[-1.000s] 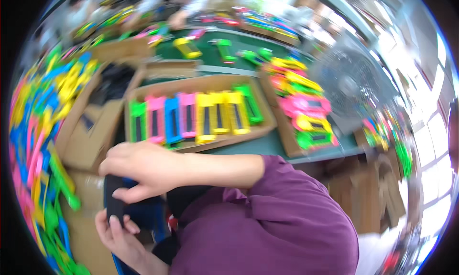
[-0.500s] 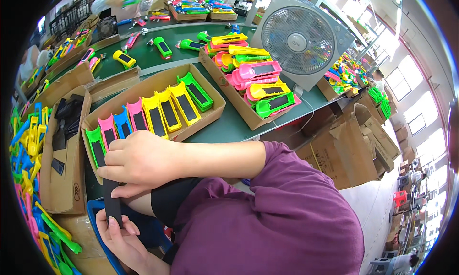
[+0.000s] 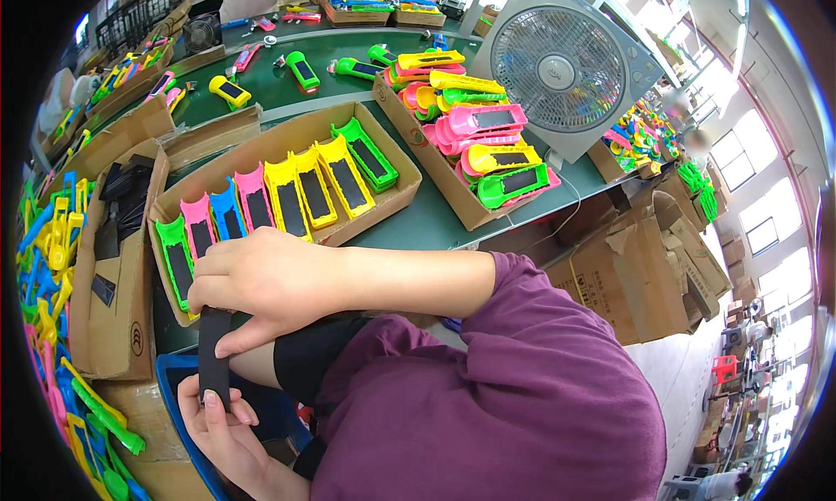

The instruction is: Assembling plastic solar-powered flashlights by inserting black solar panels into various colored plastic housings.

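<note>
A flat black strip (image 3: 214,353) hangs lengthwise between my hands, in front of the near left corner of a shallow cardboard box (image 3: 348,233). My right hand (image 3: 266,279), reaching in from the right, is closed on its upper end with the thumb along its edge. Lower down, my left hand (image 3: 222,431) pinches the bottom end, thumb on top. Inside the box stands a row of trough-shaped plastic pieces, among them a green piece (image 3: 176,259), a blue piece (image 3: 228,212) and a yellow piece (image 3: 344,177), each with a black panel inside.
On the left, an open carton (image 3: 109,336) holds black strips, beside a heap of coloured plastic parts (image 3: 52,248). A second box (image 3: 448,203) of coloured pieces and a box fan (image 3: 557,74) stand on the green table (image 3: 427,227). A large carton (image 3: 631,279) is at right.
My right hand's fingers have curled in more around the strip's upper end. Both hands still hold it. The whole view has shifted slightly.
</note>
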### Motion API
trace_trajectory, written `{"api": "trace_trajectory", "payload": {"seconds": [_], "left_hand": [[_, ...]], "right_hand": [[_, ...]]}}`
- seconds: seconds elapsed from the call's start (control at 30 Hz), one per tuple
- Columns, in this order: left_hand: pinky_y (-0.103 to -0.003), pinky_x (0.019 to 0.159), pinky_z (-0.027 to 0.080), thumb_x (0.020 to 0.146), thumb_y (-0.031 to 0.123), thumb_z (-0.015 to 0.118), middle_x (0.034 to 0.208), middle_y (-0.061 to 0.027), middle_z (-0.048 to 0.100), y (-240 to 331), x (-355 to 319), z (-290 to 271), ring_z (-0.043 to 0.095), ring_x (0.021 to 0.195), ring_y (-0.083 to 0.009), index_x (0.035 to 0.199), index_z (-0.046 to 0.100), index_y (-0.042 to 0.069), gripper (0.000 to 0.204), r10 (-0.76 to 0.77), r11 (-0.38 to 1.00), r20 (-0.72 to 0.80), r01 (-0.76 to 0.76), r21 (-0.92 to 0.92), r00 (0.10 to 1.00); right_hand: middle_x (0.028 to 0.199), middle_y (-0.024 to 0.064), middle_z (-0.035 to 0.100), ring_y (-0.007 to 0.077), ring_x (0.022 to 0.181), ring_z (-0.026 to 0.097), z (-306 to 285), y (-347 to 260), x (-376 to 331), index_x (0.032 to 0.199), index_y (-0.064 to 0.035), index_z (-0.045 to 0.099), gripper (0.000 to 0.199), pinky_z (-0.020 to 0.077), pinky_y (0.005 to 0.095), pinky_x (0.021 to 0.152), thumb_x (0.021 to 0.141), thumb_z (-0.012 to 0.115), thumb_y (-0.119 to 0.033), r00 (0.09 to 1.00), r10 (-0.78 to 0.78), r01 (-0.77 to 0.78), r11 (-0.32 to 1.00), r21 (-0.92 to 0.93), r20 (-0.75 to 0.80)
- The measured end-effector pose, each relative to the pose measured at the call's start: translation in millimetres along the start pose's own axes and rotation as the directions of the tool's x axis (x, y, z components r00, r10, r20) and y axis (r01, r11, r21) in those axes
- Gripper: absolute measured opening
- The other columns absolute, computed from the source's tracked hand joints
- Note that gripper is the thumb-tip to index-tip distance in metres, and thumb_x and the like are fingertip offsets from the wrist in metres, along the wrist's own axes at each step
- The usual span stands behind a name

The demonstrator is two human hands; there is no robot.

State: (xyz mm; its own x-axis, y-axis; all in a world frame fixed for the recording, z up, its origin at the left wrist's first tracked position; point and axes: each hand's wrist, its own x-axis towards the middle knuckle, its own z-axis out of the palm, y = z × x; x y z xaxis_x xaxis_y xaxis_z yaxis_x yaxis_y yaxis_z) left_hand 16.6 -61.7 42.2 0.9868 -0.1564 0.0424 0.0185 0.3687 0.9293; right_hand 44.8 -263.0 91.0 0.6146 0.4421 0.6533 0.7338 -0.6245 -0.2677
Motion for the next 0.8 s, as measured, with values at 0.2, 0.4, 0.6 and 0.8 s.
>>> {"api": "trace_trajectory", "payload": {"seconds": [0.2, 0.4, 0.6, 0.8], "left_hand": [[-0.017, 0.04, 0.034, 0.084, 0.014, 0.051, 0.07, -0.0091, 0.054, -3, 4, 3, 0.042, 0.045, -0.0066, 0.099, 0.045, -0.002, 0.023, -0.014, 1.0, 0.01, 0.014, 0.026, 1.0], [-0.016, 0.04, 0.033, 0.085, 0.015, 0.049, 0.072, -0.0084, 0.054, -5, 7, 9, 0.042, 0.047, -0.0057, 0.1, 0.044, -0.002, 0.022, -0.04, 0.999, -0.033, 0.039, -0.033, 0.999], [-0.016, 0.041, 0.032, 0.087, 0.017, 0.048, 0.073, -0.0074, 0.054, -10, 10, 9, 0.041, 0.047, -0.005, 0.099, 0.044, -0.001, 0.022, -0.036, 0.996, 0.001, 0.036, -0.086, 0.999], [-0.017, 0.048, 0.035, 0.086, 0.012, 0.048, 0.077, -0.0075, 0.053, -23, 16, 0, 0.043, 0.055, -0.0077, 0.102, 0.046, 0.001, 0.02, 0.032, 0.994, 0.083, -0.041, 0.104, 0.996]], "right_hand": [[0.081, 0.0056, 0.053, 0.0228, 0.076, 0.054, 2, 7, -4, 0.087, -0.0075, 0.053, 0.038, 0.0453, 0.0331, 0.056, 0.066, 0.065, -0.037, 1.0, 0.013, -0.014, 1.0, -0.022, -0.004], [0.076, 0.0044, 0.053, 0.0224, 0.074, 0.054, 7, 12, -6, 0.084, -0.007, 0.055, 0.036, 0.0444, 0.0332, 0.056, 0.064, 0.067, -0.034, 0.996, 0.024, -0.02, 0.999, 0.045, -0.083], [0.073, 0.0033, 0.052, 0.0225, 0.071, 0.052, 16, 14, -10, 0.081, -0.0077, 0.056, 0.034, 0.0434, 0.0327, 0.056, 0.064, 0.067, -0.034, 0.981, 0.072, -0.057, 0.994, 0.09, -0.178], [0.077, 0.0067, 0.054, 0.0172, 0.07, 0.056, 11, 1, -16, 0.084, -0.0034, 0.053, 0.031, 0.0475, 0.0303, 0.056, 0.081, 0.055, -0.035, 0.878, 0.462, -0.194, 0.587, 0.786, -0.128]]}}
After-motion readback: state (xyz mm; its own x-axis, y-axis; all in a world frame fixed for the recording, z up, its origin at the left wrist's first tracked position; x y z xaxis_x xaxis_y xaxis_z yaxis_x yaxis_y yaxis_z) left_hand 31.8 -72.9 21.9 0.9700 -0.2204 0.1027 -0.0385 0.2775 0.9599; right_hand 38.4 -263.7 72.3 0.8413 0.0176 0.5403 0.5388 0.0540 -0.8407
